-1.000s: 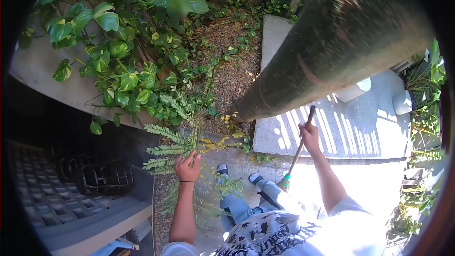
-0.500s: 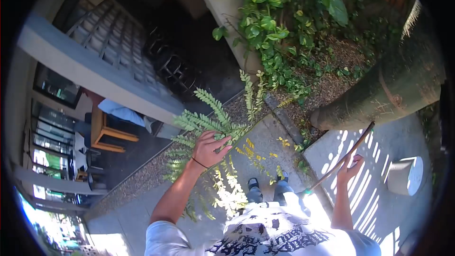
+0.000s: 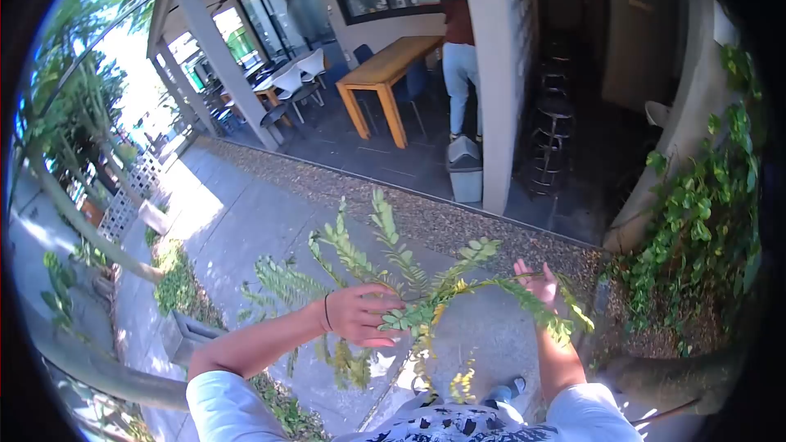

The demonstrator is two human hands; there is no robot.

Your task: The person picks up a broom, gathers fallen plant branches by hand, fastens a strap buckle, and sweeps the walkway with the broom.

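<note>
A leafy plant with feathery green fronds (image 3: 397, 258) and some yellowed leaflets (image 3: 463, 381) spreads in front of me. My left hand (image 3: 364, 315) is at the middle of the plant, its fingers apart and against the leaves, with no firm grip visible. My right hand (image 3: 538, 282) is raised at the plant's right side, palm and fingers spread, beside an arching frond (image 3: 544, 311) that crosses in front of the wrist. The base of the plant is hidden below the foliage.
A person (image 3: 460, 74) stands behind a pillar (image 3: 498, 98), near a wooden table (image 3: 385, 74) and a grey bin (image 3: 465, 172). A gravel strip (image 3: 327, 188) borders the paving. Vines (image 3: 688, 270) and a thick trunk (image 3: 671, 381) are on the right; a planter (image 3: 184, 336) is on the left.
My view has swung left and up toward the building. My right hand has moved from near a thin brown stick by the trunk to the plant's right side. My left hand stays among the fronds.
</note>
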